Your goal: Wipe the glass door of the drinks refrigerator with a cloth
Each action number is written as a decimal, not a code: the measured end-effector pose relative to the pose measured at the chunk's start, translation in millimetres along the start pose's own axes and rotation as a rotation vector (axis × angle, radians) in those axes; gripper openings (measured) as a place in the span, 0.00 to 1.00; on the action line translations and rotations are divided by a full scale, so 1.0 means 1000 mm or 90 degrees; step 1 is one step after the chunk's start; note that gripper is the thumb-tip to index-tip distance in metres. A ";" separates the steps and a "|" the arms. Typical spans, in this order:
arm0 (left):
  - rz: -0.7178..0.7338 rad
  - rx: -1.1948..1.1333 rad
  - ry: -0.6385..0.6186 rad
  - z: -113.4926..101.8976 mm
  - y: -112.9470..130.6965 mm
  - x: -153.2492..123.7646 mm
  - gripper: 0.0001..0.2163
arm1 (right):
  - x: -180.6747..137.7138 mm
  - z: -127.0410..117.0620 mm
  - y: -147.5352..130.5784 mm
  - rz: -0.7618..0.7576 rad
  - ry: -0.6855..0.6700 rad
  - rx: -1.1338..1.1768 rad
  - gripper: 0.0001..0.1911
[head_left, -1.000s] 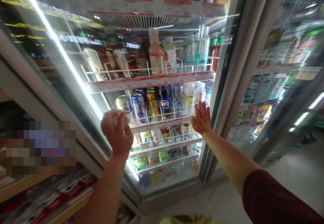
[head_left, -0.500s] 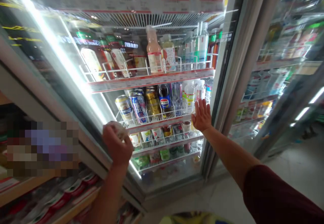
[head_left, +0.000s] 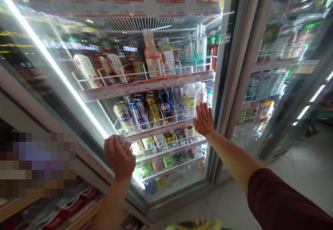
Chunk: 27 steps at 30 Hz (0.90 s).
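My left hand (head_left: 117, 158) is closed around a crumpled whitish cloth (head_left: 126, 144), partly covered by the fingers. It is at the lower left of the glass door (head_left: 191, 174), in front of the bright light strip (head_left: 56, 63). Whether the cloth touches the glass I cannot tell. Farther right, my right hand (head_left: 204, 120) lies flat against the same glass with its fingers stretched upward. Behind the pane are a Pepsi bottle (head_left: 164, 103), a blue can (head_left: 139, 113), a gold can (head_left: 153, 108) and a clear bottle with a green label (head_left: 189, 100).
Wire shelves (head_left: 148, 84) hold several bottles and cans inside the cooler. A metal door frame (head_left: 235, 74) stands to the right, with another stocked cooler (head_left: 273, 70) beyond it. Shelves with red packages (head_left: 58, 216) are at the lower left. Tiled floor (head_left: 296, 171) shows at the lower right.
My left hand has moved slightly lower and turned, so its fingers cover more of the cloth. My right hand stays flat on the glass. The view has shifted a little.
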<state>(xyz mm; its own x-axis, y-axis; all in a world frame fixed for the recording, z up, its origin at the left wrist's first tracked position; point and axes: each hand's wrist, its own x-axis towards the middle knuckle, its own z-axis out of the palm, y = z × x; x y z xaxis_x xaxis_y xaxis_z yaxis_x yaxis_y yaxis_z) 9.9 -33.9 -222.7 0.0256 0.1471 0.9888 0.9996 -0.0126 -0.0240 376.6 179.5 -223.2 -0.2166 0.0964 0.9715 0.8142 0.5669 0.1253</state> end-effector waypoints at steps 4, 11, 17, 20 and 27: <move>0.011 -0.034 -0.025 0.000 0.003 0.012 0.29 | -0.001 0.001 0.001 0.003 -0.034 -0.017 0.40; -0.062 -0.037 0.046 -0.005 -0.002 0.081 0.34 | 0.002 -0.001 -0.002 -0.013 0.007 -0.033 0.41; 0.059 -0.093 -0.015 0.014 0.033 0.060 0.29 | 0.004 -0.002 -0.002 -0.014 -0.004 -0.036 0.41; 0.067 -0.051 0.046 0.011 0.026 0.106 0.32 | 0.005 -0.002 -0.003 -0.019 0.014 -0.035 0.41; 0.098 -0.101 0.024 0.029 0.070 0.092 0.33 | -0.002 0.003 0.001 0.013 -0.062 -0.003 0.39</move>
<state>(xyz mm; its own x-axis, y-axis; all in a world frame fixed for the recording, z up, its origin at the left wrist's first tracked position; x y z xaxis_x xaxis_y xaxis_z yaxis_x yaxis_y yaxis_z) 82.7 7.9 -137.8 0.1744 0.0941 0.9802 0.9698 -0.1886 -0.1544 375.8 182.6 -225.8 -0.2514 0.1868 0.9497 0.8213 0.5603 0.1072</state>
